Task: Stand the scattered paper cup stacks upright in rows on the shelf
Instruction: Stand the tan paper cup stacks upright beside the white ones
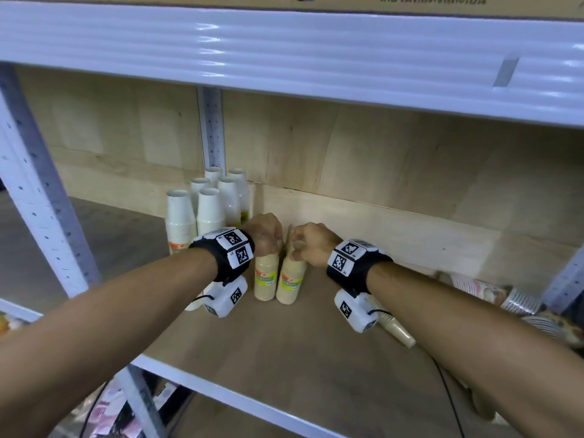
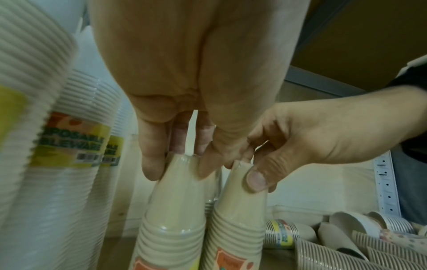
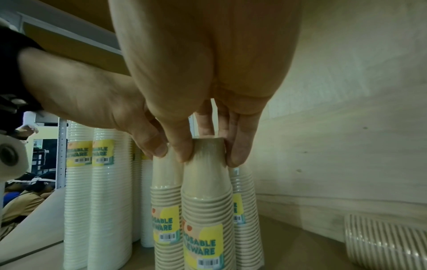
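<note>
Two beige paper cup stacks stand upright side by side at mid-shelf. My left hand [image 1: 267, 233] pinches the top of the left beige stack [image 1: 266, 276] [image 2: 171, 219] [image 3: 165, 201] from above. My right hand [image 1: 308, 245] grips the top of the right beige stack [image 1: 290, 281] [image 2: 238, 228] [image 3: 206, 210], thumb on one side, fingers on the other. Several white cup stacks [image 1: 208, 210] [image 3: 104, 191] stand upright in rows behind and to the left. One more beige stack [image 1: 395, 327] lies on its side under my right wrist.
Patterned cup stacks [image 1: 493, 295] [image 2: 369, 243] lie scattered at the shelf's right end. The wooden back panel [image 1: 379, 172] is close behind. A white upper shelf beam [image 1: 284, 58] hangs overhead, with a grey upright post [image 1: 47, 216] at left. Bare shelf board [image 1: 284, 352] lies in front.
</note>
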